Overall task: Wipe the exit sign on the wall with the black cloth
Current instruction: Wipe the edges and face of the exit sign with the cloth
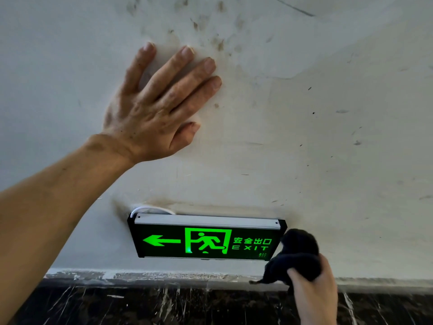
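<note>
The exit sign (206,238) hangs low on the white wall, black-faced with a lit green arrow, running figure and the word EXIT, and a silver top strip. A bunched black cloth (298,254) touches the sign's right end and covers its right corner. My right hand (314,292) is shut on the cloth from below, at the lower right. My left hand (159,104) lies flat on the wall above and left of the sign, fingers spread, holding nothing.
The white wall (328,137) carries brown smudges and scuff marks, thickest above my left hand. A dark marble skirting band (164,303) runs along the bottom under a rough paint edge. A white cable (143,210) loops out behind the sign's top left.
</note>
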`<act>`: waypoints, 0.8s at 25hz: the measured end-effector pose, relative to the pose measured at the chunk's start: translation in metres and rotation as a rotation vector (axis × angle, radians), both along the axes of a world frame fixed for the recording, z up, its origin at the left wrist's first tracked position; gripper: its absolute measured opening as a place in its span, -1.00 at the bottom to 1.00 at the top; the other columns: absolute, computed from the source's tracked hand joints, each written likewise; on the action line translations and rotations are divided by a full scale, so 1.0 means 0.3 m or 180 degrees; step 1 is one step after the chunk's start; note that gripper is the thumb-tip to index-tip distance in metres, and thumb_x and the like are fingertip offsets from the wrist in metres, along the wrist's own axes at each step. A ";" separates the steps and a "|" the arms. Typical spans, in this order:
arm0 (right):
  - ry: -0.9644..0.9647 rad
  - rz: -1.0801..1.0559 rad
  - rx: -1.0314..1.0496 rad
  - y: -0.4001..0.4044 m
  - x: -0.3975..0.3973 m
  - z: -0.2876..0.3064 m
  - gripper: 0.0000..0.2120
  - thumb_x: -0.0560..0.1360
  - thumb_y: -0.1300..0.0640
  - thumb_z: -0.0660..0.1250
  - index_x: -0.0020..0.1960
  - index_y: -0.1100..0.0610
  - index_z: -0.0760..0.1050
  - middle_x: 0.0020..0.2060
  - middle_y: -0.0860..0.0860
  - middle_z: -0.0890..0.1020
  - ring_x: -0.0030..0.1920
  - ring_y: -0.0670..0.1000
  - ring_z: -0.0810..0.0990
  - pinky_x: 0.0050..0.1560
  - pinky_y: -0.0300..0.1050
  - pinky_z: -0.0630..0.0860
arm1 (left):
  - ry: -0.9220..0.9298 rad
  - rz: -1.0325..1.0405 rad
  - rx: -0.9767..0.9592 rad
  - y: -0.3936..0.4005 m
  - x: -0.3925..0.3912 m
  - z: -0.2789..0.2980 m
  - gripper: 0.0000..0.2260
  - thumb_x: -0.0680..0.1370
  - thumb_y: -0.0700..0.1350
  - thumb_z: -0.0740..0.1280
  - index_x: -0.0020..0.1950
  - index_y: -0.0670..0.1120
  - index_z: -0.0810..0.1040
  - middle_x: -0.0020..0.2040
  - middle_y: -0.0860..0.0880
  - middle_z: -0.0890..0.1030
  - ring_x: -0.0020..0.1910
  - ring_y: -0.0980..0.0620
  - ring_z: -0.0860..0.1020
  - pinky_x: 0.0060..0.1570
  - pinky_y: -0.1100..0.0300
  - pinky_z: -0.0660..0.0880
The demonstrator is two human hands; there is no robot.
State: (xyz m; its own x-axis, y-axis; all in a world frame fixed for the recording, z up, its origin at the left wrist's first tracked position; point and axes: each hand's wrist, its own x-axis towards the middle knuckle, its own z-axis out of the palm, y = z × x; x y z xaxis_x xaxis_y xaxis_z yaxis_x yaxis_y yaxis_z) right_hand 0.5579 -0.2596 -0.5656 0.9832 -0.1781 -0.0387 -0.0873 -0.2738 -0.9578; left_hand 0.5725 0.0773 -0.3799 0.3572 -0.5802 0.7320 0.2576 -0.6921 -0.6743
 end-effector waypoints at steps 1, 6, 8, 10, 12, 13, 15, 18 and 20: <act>0.0053 -0.0176 0.0056 -0.008 0.015 0.003 -0.58 0.26 0.36 0.43 -0.06 -0.10 0.47 -0.22 -0.12 0.61 -0.05 0.03 0.60 -0.12 -0.13 0.38 | 0.0009 -0.0005 -0.0003 0.000 -0.001 0.000 -0.41 0.62 0.10 0.14 0.61 -0.11 0.23 0.56 -0.10 0.24 0.53 -0.17 0.23 0.48 -0.23 0.08; -0.0063 0.0195 0.0042 0.030 0.069 0.014 -0.41 0.28 0.24 0.43 0.13 -0.25 0.33 0.01 -0.07 0.56 -0.28 -0.07 0.65 -0.41 -0.18 0.57 | 0.0003 -0.0021 -0.0005 -0.002 -0.004 -0.002 -0.41 0.61 0.09 0.15 0.61 -0.11 0.24 0.56 -0.10 0.25 0.52 -0.17 0.24 0.48 -0.23 0.08; -0.0029 0.0307 -0.0173 0.067 0.091 0.020 -0.43 0.30 0.23 0.40 0.18 -0.18 0.32 0.05 0.01 0.55 -0.15 0.18 0.65 -0.20 0.13 0.63 | 0.0001 -0.0006 -0.0002 0.001 -0.005 -0.001 -0.41 0.61 0.10 0.14 0.61 -0.11 0.24 0.56 -0.10 0.25 0.53 -0.17 0.23 0.48 -0.23 0.08; -0.0116 0.0197 -0.0237 0.089 0.104 0.017 -0.51 0.33 0.20 0.40 0.11 -0.20 0.32 0.00 0.02 0.57 -0.13 0.21 0.62 -0.14 0.20 0.61 | 0.0014 0.0010 0.0001 0.001 -0.004 -0.001 -0.41 0.61 0.10 0.14 0.61 -0.11 0.23 0.56 -0.11 0.25 0.53 -0.17 0.22 0.48 -0.23 0.09; -0.0197 0.0111 -0.0242 0.090 0.111 0.004 -0.54 0.34 0.21 0.40 0.00 -0.25 0.31 -0.10 0.04 0.60 -0.18 0.21 0.62 -0.19 0.13 0.59 | 0.0011 0.0018 0.0025 -0.002 -0.001 -0.001 -0.40 0.61 0.10 0.14 0.61 -0.12 0.23 0.56 -0.11 0.25 0.53 -0.18 0.22 0.46 -0.25 0.11; -0.0205 0.0090 -0.0225 0.086 0.113 -0.008 -0.55 0.34 0.24 0.40 -0.04 -0.25 0.31 -0.14 0.07 0.62 -0.20 0.22 0.62 -0.22 0.09 0.57 | 0.0004 0.0020 0.0040 -0.002 0.001 -0.001 -0.40 0.61 0.10 0.14 0.61 -0.12 0.23 0.56 -0.11 0.25 0.53 -0.18 0.23 0.45 -0.26 0.14; -0.0189 0.0047 -0.0134 0.076 0.115 -0.031 -0.57 0.34 0.27 0.40 -0.11 -0.23 0.34 -0.22 0.11 0.63 -0.25 0.25 0.61 -0.28 0.02 0.52 | -0.0008 0.0028 0.0052 0.001 0.003 0.001 -0.40 0.61 0.11 0.14 0.61 -0.12 0.23 0.56 -0.11 0.25 0.53 -0.18 0.23 0.42 -0.29 0.19; -0.0201 -0.0096 0.0055 0.073 0.111 -0.057 -0.60 0.35 0.31 0.41 -0.13 -0.16 0.35 -0.25 0.00 0.59 -0.28 0.08 0.60 -0.36 -0.07 0.45 | 0.0001 0.0032 0.0021 0.004 -0.001 -0.003 -0.39 0.60 0.10 0.16 0.61 -0.12 0.23 0.57 -0.11 0.24 0.53 -0.19 0.23 0.41 -0.31 0.21; -0.0187 -0.0197 0.0155 0.072 0.107 -0.077 -0.63 0.36 0.29 0.41 -0.12 -0.13 0.37 -0.29 -0.09 0.57 -0.35 -0.13 0.56 -0.39 -0.17 0.36 | 0.0007 0.0040 0.0037 0.000 -0.002 -0.005 -0.39 0.60 0.10 0.16 0.61 -0.12 0.23 0.57 -0.11 0.24 0.53 -0.19 0.23 0.40 -0.32 0.23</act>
State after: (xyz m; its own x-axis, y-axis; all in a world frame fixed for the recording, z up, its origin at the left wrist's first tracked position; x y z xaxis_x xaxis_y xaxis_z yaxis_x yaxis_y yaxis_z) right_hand 0.5900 -0.2381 -0.5885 0.9713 -0.2379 0.0086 -0.0459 -0.2225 -0.9739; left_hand 0.5720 0.0771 -0.3815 0.3661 -0.5840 0.7245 0.2649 -0.6810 -0.6827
